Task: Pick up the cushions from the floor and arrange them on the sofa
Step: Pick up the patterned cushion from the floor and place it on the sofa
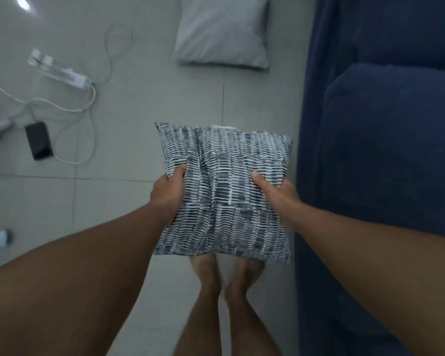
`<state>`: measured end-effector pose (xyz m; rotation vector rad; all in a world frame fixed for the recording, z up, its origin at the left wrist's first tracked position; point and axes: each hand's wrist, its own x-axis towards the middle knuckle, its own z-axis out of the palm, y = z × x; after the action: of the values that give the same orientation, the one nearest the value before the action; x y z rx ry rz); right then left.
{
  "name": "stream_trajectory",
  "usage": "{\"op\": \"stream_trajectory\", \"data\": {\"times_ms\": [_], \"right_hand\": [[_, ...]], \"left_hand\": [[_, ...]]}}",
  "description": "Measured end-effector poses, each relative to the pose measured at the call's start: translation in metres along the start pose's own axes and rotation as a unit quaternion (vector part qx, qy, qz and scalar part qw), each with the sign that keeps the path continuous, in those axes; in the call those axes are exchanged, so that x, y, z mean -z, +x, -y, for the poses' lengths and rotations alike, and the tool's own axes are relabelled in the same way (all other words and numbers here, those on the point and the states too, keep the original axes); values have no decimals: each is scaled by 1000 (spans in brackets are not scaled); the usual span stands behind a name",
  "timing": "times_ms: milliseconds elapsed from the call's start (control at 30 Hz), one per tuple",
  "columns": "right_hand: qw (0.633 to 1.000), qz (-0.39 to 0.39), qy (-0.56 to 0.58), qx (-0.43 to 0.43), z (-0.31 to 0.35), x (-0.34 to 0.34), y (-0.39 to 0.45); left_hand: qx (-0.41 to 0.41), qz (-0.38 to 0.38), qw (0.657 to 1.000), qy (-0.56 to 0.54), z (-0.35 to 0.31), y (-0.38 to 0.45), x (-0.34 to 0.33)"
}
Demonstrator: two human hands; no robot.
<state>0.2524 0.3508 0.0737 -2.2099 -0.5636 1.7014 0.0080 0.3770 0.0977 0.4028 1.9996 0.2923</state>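
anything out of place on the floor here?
Yes. A plain grey cushion lies on the tile beside the blue sofa, not on it. A phone and a tangle of white cables are loose on the floor at left.

Two cushions, one sofa, one phone

The pale tiled floor carries a grey cushion at its far edge beside the blue sofa, plus a phone, white cables and two bare feet.
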Motion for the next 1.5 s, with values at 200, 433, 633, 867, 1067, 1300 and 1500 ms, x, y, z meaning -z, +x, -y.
{"op": "stream_trajectory", "data": {"times_ms": [200, 433, 633, 867, 1067, 1300, 1500], "right_hand": [[999, -15, 21, 45, 67, 39, -53], [996, -54, 32, 67, 121, 91, -124], [992, -84, 49, 84, 157, 140, -180], [980, -135, 100, 109, 203, 197, -241], [961, -182, 154, 137, 238, 241, -296], [934, -251, 201, 157, 238, 327, -351], [904, -325, 233, 149, 208, 424, -383]], "left_hand": [[-72, -3, 997, 16, -70, -63, 25], [-96, 11, 994, 45, -124, -147, 44], [-127, 42, 989, 63, -170, -213, 50], [-183, 114, 972, 96, -244, -285, 59], [-278, 139, 943, 119, -306, -348, 55], [-347, 165, 903, 190, -362, -431, 9], [-372, 265, 858, 235, -394, -505, -72]]}}
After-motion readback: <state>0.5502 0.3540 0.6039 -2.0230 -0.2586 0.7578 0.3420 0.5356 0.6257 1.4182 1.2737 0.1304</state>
